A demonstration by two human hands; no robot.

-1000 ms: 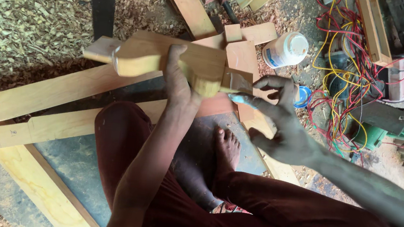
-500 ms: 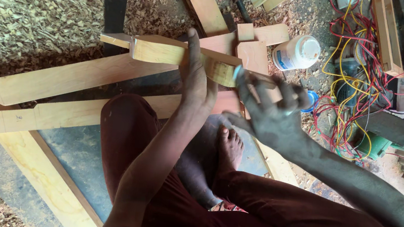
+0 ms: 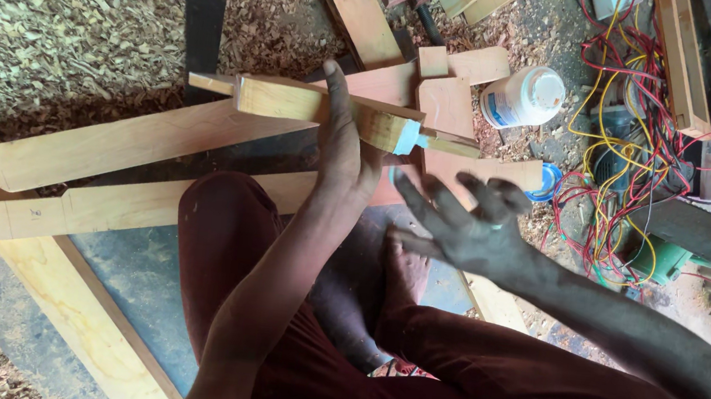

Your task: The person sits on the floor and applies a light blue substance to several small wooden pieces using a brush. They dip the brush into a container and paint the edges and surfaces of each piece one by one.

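Note:
My left hand (image 3: 341, 150) grips a light wooden piece (image 3: 295, 101) with a tenon at each end, held level above my knees. A pale blue smear of glue (image 3: 406, 134) covers the shoulder by its right tenon. My right hand (image 3: 459, 224) hovers just below and right of that end, fingers spread, holding nothing; its fingertips carry the same pale blue glue. My bare foot (image 3: 405, 271) shows under the right hand.
Two long notched planks (image 3: 114, 148) lie across the floor under the piece. Wood offcuts (image 3: 450, 95) and a white glue jar (image 3: 520, 95) sit beyond; a blue lid (image 3: 545, 182) lies near. Tangled red and yellow wires (image 3: 619, 122) are at right, wood shavings (image 3: 58, 10) at left.
The right hand has drawn back down and away from the wooden piece's right end, leaving glue on the shoulder. The left hand keeps hold; the piece has turned and shifted slightly right.

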